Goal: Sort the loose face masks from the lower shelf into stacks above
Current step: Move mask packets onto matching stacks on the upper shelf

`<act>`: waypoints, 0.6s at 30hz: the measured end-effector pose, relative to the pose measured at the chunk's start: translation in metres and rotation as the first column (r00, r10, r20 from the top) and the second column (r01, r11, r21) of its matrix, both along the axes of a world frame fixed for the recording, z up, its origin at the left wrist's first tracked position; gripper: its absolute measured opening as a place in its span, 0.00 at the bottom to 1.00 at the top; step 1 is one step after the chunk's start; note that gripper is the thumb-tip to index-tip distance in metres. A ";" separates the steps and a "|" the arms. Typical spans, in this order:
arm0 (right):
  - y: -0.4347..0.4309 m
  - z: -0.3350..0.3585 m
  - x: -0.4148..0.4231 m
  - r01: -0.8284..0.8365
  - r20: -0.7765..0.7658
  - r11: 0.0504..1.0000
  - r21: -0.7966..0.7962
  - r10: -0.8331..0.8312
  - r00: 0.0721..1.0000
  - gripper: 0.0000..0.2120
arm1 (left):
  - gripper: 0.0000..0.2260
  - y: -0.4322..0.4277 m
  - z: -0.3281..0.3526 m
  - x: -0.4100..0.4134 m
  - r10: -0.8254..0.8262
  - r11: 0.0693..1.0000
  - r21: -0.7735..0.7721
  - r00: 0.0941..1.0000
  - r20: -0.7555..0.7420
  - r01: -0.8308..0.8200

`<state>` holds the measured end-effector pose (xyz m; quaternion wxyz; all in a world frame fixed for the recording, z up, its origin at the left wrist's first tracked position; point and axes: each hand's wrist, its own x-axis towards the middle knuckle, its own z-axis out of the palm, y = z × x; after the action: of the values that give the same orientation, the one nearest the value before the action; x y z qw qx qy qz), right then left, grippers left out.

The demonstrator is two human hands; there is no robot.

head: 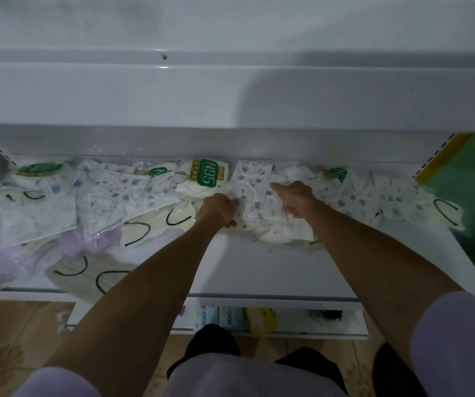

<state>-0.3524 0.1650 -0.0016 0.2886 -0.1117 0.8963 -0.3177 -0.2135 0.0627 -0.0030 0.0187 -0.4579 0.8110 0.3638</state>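
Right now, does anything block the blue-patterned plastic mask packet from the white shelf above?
Nothing lies between, but the white upper shelf's front lip seems to overhang the blue-patterned plastic mask packet's far end. The left hand grips it, right hand touches its edge; draw forward before lifting.

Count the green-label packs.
4 packs along the shelf back: far left, left of centre, centre beside the patterned mask pack in the left hand, right of centre. Others possibly buried.

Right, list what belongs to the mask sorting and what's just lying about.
Job: left hand and right hand, both on the printed pack; N95 pack; loose masks; lower shelf; upper shelf.
Lying about: ZERO boxes; yellow bag, both below.
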 end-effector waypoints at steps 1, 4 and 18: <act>-0.002 0.000 0.000 -0.023 -0.014 0.999 0.030 0.024 1.000 0.30 | 0.16 0.001 0.002 0.001 0.008 0.992 -0.126 1.000 -0.002 -0.008; -0.008 -0.002 0.002 -0.062 -0.026 0.995 0.084 0.064 0.998 0.33 | 0.15 -0.001 0.005 0.000 -0.115 0.894 -0.446 0.982 -0.148 0.037; 0.020 0.001 0.008 -0.080 -0.085 0.990 -0.113 0.071 0.994 0.29 | 0.16 0.013 -0.004 -0.003 -0.303 0.888 -0.426 0.919 -0.253 0.175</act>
<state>-0.3445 0.1853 -0.0002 0.2572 -0.1749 0.8822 -0.3535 -0.2163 0.0752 -0.0073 -0.1573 -0.2840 0.9107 0.2553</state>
